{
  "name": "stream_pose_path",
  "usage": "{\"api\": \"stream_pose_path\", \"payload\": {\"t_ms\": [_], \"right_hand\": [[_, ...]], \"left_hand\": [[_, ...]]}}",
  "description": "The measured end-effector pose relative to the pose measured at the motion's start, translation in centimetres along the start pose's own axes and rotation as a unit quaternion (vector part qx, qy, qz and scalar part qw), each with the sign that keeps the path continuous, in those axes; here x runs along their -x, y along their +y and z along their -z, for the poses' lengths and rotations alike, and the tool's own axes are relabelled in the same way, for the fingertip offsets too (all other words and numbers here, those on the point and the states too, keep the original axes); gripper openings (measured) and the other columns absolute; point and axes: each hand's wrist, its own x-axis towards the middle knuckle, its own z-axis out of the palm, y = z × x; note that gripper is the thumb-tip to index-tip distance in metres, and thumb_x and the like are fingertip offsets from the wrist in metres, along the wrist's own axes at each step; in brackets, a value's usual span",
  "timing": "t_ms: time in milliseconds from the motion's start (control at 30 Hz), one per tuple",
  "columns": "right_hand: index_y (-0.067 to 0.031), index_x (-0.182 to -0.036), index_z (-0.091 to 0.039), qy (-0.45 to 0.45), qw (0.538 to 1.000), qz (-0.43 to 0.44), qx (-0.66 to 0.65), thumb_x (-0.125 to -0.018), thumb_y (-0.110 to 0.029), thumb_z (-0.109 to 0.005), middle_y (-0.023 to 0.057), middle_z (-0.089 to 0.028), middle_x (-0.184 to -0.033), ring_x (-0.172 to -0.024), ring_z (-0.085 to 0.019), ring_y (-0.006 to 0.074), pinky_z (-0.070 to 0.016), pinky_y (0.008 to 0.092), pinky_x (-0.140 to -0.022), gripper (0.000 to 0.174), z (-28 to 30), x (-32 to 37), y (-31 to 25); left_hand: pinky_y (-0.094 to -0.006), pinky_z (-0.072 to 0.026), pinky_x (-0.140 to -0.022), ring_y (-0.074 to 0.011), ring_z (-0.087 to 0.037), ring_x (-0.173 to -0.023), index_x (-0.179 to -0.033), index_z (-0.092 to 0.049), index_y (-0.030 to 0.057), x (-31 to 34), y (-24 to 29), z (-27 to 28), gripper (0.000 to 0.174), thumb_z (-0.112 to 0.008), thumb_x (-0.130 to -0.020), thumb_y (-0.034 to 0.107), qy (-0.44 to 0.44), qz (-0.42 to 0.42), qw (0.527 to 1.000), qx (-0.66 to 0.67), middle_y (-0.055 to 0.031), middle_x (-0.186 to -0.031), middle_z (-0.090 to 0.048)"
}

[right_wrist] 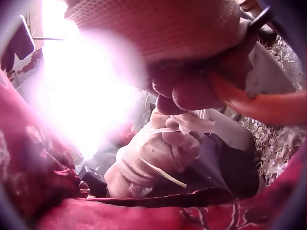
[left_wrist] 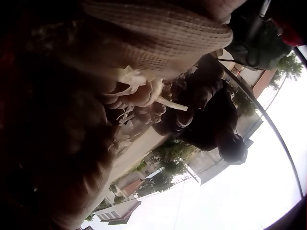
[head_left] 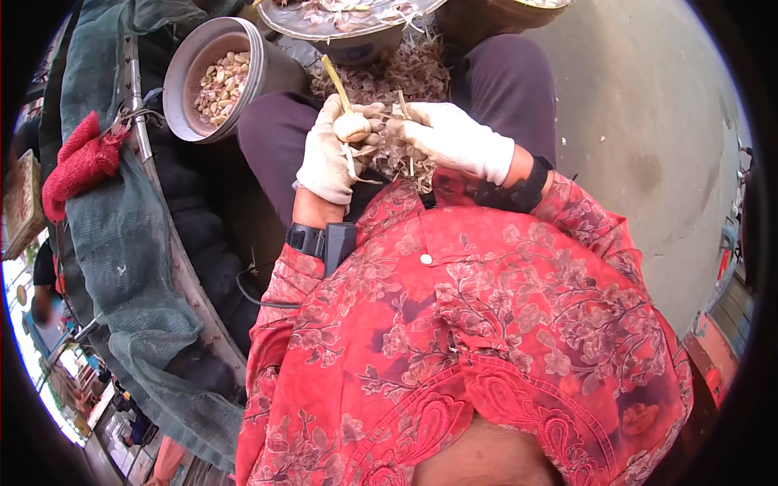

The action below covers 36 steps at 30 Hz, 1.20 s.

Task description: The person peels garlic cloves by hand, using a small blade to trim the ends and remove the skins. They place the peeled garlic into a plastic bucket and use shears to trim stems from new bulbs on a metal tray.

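In the head view my left hand [head_left: 328, 158], in a white glove, holds a pale garlic bulb [head_left: 352, 127] with its dry yellowish stalk [head_left: 336, 83] pointing up and away. Loose strips of skin hang below the bulb. My gloved right hand [head_left: 458, 139] is close beside it, fingers bent toward the bulb. From under that hand's curled fingers a tool with a curved orange handle [right_wrist: 268, 106] sticks out in the right wrist view; its working end is hidden. Seen from the left wrist, the garlic stem [left_wrist: 172, 104] juts out beneath the dark glove.
A white bucket [head_left: 177, 77] with peeled cloves leans at the left knee. Ahead stands a wide basin [head_left: 365, 32] with garlic on top, and papery skins [head_left: 417, 69] lie heaped between the legs. Green netting [head_left: 121, 243] over a metal rail runs along the left, with a red mesh bag [head_left: 81, 166].
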Motion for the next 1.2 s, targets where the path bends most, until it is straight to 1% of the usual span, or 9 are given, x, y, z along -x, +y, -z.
{"api": "stream_pose_path", "payload": {"t_ms": [100,167,467,667,733,767,833,967,1200], "right_hand": [[0.0014,-0.098,-0.06,0.023,0.998,0.015,-0.058,-0.096,-0.033,-0.054,0.0084,-0.06,-0.078,-0.07,-0.056,0.0154,-0.0456,0.0318,-0.064,0.035,-0.4,-0.3,0.2],[-0.0017,-0.118,-0.061,-0.026,0.995,-0.055,-0.077,-0.097,-0.019,-0.053,-0.0011,-0.065,-0.098,-0.081,-0.056,0.0045,-0.0476,0.0214,-0.072,0.028,0.0,-0.3,-0.5],[0.0008,-0.126,-0.059,-0.029,0.999,-0.015,-0.032,-0.096,-0.023,-0.056,0.0025,-0.066,-0.109,-0.096,-0.059,0.0077,-0.0479,0.0239,-0.083,0.038,-0.5,-1.4,0.9],[0.001,-0.116,-0.063,0.012,0.998,-0.03,-0.054,-0.096,-0.027,-0.056,0.0019,-0.066,-0.097,-0.085,-0.056,0.0084,-0.047,0.0251,-0.075,0.036,-0.6,-1.3,0.3],[0.0008,-0.111,-0.063,0.036,0.999,-0.023,0.027,-0.095,-0.03,-0.056,0.0016,-0.063,-0.088,-0.079,-0.054,0.0088,-0.0455,0.0257,-0.069,0.035,0.2,-1.4,-1.0],[0.0012,-0.103,-0.062,0.041,0.998,-0.036,0.041,-0.094,-0.032,-0.053,0.0135,-0.063,-0.083,-0.073,-0.058,0.019,-0.0472,0.0331,-0.068,0.036,0.7,-1.2,-2.0],[0.0016,-0.102,-0.062,0.029,0.997,-0.052,0.053,-0.094,-0.032,-0.053,0.014,-0.063,-0.084,-0.076,-0.058,0.0195,-0.0471,0.0338,-0.071,0.036,1.6,-1.3,-3.5],[0.0023,-0.099,-0.059,0.053,0.989,0.033,0.134,-0.093,-0.034,-0.05,0.0247,-0.063,-0.092,-0.09,-0.061,0.0396,-0.0468,0.0432,-0.079,0.038,2.0,-2.8,-2.7],[0.0003,-0.098,-0.057,0.073,0.95,0.061,0.296,-0.093,-0.031,-0.048,0.0253,-0.062,-0.093,-0.092,-0.059,0.0425,-0.0466,0.0474,-0.08,0.033,4.6,-5.8,-5.2]], "left_hand": [[-0.0289,-0.0526,-0.048,-0.0228,-0.06,-0.053,-0.102,-0.061,-0.0104,0.7,-0.2,-0.8,0.06,-0.037,-0.102,0.045,0.02,-0.013,1.0,0.007,-0.0165,-0.074,-0.066],[-0.0284,-0.0519,-0.047,-0.0236,-0.06,-0.053,-0.102,-0.06,-0.0108,0.7,-0.4,-0.6,0.06,-0.037,-0.102,0.045,0.006,-0.008,1.0,0.01,-0.0168,-0.074,-0.066],[-0.0274,-0.045,-0.045,-0.0242,-0.055,-0.053,-0.097,-0.061,-0.0028,0.5,-0.4,1.2,0.051,-0.041,-0.101,0.044,-0.049,-0.029,0.998,-0.029,-0.0158,-0.072,-0.062],[-0.0274,-0.0453,-0.046,-0.0226,-0.055,-0.052,-0.097,-0.062,-0.003,1.0,-0.2,0.2,0.055,-0.038,-0.101,0.046,-0.057,-0.025,0.997,-0.041,-0.0146,-0.073,-0.063],[-0.0269,-0.0464,-0.046,-0.0217,-0.056,-0.053,-0.1,-0.062,-0.0053,1.0,0.0,-0.6,0.059,-0.037,-0.101,0.048,0.022,-0.048,0.997,-0.048,-0.0145,-0.075,-0.063],[-0.0259,-0.0471,-0.046,-0.0209,-0.056,-0.056,-0.105,-0.06,-0.0077,0.3,0.6,0.7,0.06,-0.036,-0.101,0.047,-0.062,0.011,0.998,0.021,-0.0158,-0.081,-0.063],[-0.0255,-0.0469,-0.045,-0.0207,-0.056,-0.058,-0.108,-0.059,-0.0081,0.1,1.2,1.0,0.059,-0.037,-0.101,0.046,-0.078,0.026,0.996,0.046,-0.0165,-0.084,-0.062],[-0.0249,-0.0416,-0.043,-0.0202,-0.054,-0.058,-0.116,-0.055,-0.0094,-0.2,2.1,1.5,0.06,-0.037,-0.1,0.046,-0.105,0.062,0.987,0.102,-0.0187,-0.086,-0.061],[-0.0236,-0.0397,-0.042,-0.0164,-0.052,-0.057,-0.125,-0.051,-0.0081,-1.1,3.1,2.4,0.06,-0.037,-0.1,0.045,-0.143,0.068,0.979,0.13,-0.0152,-0.088,-0.064]]}}
